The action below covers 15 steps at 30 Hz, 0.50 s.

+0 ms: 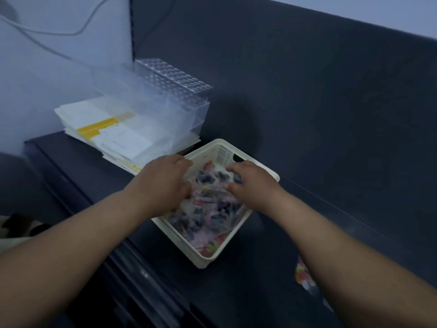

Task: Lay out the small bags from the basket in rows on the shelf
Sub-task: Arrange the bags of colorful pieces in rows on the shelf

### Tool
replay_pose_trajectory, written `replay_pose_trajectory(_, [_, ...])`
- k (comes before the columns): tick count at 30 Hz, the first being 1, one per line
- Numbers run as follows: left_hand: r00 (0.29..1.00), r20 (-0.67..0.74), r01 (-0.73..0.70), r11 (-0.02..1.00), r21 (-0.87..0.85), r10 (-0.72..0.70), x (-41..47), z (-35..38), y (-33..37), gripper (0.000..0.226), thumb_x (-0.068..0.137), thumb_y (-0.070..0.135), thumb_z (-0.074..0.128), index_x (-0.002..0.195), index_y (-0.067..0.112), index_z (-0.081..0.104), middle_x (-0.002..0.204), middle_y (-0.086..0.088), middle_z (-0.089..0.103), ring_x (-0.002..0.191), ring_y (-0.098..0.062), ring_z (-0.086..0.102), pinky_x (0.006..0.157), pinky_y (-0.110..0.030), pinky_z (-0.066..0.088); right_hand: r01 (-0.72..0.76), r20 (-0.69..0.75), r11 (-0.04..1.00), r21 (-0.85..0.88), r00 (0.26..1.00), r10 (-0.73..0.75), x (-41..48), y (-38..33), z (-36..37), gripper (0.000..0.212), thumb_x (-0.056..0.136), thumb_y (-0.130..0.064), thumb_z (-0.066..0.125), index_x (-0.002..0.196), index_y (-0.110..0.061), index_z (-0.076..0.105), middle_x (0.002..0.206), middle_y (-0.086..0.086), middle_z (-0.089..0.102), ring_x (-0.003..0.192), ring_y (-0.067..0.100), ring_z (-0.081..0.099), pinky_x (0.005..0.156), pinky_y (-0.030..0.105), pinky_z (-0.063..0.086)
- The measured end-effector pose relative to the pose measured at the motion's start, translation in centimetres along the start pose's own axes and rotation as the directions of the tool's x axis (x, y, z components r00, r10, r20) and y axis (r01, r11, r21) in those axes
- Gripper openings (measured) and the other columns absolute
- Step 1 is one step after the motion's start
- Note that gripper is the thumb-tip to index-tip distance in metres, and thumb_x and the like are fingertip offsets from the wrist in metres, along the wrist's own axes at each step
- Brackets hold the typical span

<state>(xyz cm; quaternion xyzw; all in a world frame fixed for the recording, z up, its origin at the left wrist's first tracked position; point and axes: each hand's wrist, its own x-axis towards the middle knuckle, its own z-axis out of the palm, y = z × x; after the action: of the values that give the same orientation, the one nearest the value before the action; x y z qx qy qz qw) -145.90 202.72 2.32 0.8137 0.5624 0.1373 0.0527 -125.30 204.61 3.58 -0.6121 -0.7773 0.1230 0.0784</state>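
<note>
In basket on shelf: left hand, right hand among small bags, both curled, pinch untellable through blur. Risk: overfull grab, bags slipping off shelf edge.

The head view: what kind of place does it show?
Probably a small shop or stockroom. A white basket full of small bags sits on a dark shelf, beside clear plastic display boxes stacked on paper packs.
</note>
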Motion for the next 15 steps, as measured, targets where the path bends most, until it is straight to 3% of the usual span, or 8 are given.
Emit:
replay_pose_trajectory(3, [1.000, -0.001, 0.015, 0.998, -0.053, -0.015, 0.0, 0.7, -0.6, 0.056, 0.094, 0.037, 0.049, 0.143, 0.014, 0.034, 0.147, -0.005, 0.037, 0.133, -0.021, 0.034, 0.108, -0.029, 0.026, -0.027, 0.113, 0.996, 0.083, 0.993, 0.017, 1.9, -0.8, 0.8, 0.049, 0.082, -0.040, 0.064, 0.127, -0.024, 0.053, 0.129, -0.001, 0.056, 0.112, 0.017, 0.055, 0.094, 0.029, 0.043])
replay_pose_trajectory(7, [0.999, -0.037, 0.000, 0.997, -0.077, -0.003, 0.0, 1.4, -1.1, 0.056, 0.093, 0.038, 0.049, 0.142, 0.016, 0.035, 0.145, -0.003, 0.038, 0.132, -0.019, 0.032, 0.107, -0.026, 0.024, -0.098, 0.286, 0.993, -0.068, 0.952, 0.113, 4.0, -1.0, 2.4, 0.076, 0.067, -0.061, 0.069, 0.131, -0.027, 0.047, 0.128, -0.002, 0.055, 0.115, 0.020, 0.053, 0.095, 0.034, 0.044])
replay_pose_trajectory(8, [0.999, -0.043, -0.004, 0.997, -0.079, 0.001, 0.0, 1.5, -1.2, 0.055, 0.093, 0.038, 0.049, 0.142, 0.016, 0.036, 0.144, -0.002, 0.039, 0.131, -0.019, 0.033, 0.107, -0.026, 0.024, -0.092, 0.289, 0.992, -0.091, 0.950, 0.115, 4.3, -0.9, 2.8, 0.072, 0.065, -0.060, 0.071, 0.126, -0.027, 0.050, 0.122, -0.002, 0.057, 0.109, 0.020, 0.055, 0.091, 0.033, 0.046])
replay_pose_trajectory(12, [0.998, -0.065, -0.015, 0.995, -0.099, 0.009, 0.0, 1.5, -1.3, 0.053, 0.092, 0.037, 0.051, 0.140, 0.014, 0.040, 0.141, -0.004, 0.042, 0.130, -0.020, 0.036, 0.106, -0.027, 0.026, -0.047, 0.227, 0.998, -0.045, 0.972, 0.056, 5.0, -0.9, 3.2, 0.016, 0.077, -0.026, 0.071, 0.086, -0.027, 0.058, 0.093, -0.004, 0.057, 0.088, 0.016, 0.054, 0.070, 0.022, 0.037])
replay_pose_trajectory(15, [0.998, -0.065, -0.014, 0.994, -0.108, 0.007, 0.0, 1.5, -1.4, 0.053, 0.092, 0.037, 0.051, 0.140, 0.016, 0.040, 0.141, -0.002, 0.042, 0.129, -0.018, 0.035, 0.105, -0.025, 0.026, -0.084, 0.133, 0.992, -0.093, 0.986, 0.096, 5.5, -0.4, 2.8, 0.014, 0.081, -0.012, 0.060, 0.082, -0.026, 0.058, 0.096, -0.002, 0.059, 0.092, 0.019, 0.056, 0.071, 0.022, 0.035])
